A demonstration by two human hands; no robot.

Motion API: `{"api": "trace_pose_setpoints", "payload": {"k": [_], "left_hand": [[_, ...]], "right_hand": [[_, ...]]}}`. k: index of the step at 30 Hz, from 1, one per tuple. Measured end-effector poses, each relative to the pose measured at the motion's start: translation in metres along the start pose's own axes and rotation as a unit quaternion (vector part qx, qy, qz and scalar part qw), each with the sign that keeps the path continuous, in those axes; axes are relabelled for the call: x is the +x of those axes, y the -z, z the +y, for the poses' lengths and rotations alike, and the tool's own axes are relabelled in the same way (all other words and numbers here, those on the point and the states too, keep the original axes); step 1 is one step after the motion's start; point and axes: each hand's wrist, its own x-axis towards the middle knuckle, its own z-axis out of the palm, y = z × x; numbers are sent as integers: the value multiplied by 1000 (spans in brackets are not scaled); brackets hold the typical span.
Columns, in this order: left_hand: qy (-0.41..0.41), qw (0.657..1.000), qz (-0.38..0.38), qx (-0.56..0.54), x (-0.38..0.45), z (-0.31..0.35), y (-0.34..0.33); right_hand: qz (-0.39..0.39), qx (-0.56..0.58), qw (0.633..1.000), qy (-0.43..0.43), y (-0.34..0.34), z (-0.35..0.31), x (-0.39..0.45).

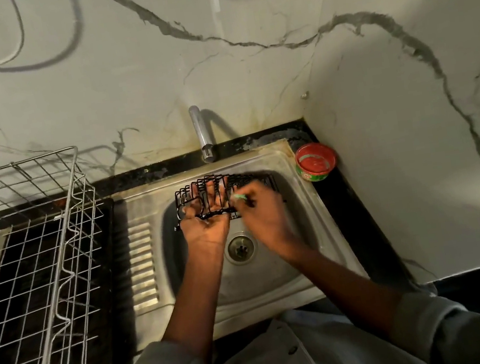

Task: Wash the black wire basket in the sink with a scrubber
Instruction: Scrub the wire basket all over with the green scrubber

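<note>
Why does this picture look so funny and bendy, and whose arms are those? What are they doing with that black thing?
The picture comes from a small camera worn on a person's head, looking down, so you see what they see. The wide lens makes the walls look curved.

The two arms belong to that person, who works with bare hands. The left hand holds a black wire basket over a metal sink. The right hand is blurry because it is moving; it grips something small and green, most likely the scrubber, against the basket.

The tap sticks out above the sink. I cannot see any water running. A big silver wire rack stands on the left, and a little red and green tub sits in the corner on the right.
</note>
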Motion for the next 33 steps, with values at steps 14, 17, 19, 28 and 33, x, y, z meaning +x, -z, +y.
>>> {"api": "trace_pose_setpoints", "payload": {"k": [14,17,19,28,33], "left_hand": [[-14,991,72,112,-8,-9,-11],[-42,992,78,95,-6,-7,-12],[-29,993,74,89,-10,-4,-13],[38,996,64,51,-13,0,-7],[7,995,86,53,-14,-2,-9]], "right_hand": [[8,-64,998,14,4,-4,14],[-58,-55,980,180,-15,-35,-2],[-57,-114,966,223,-12,-22,1],[41,-209,975,-64,23,75,23],[-34,-89,994,46,3,13,8]]}}
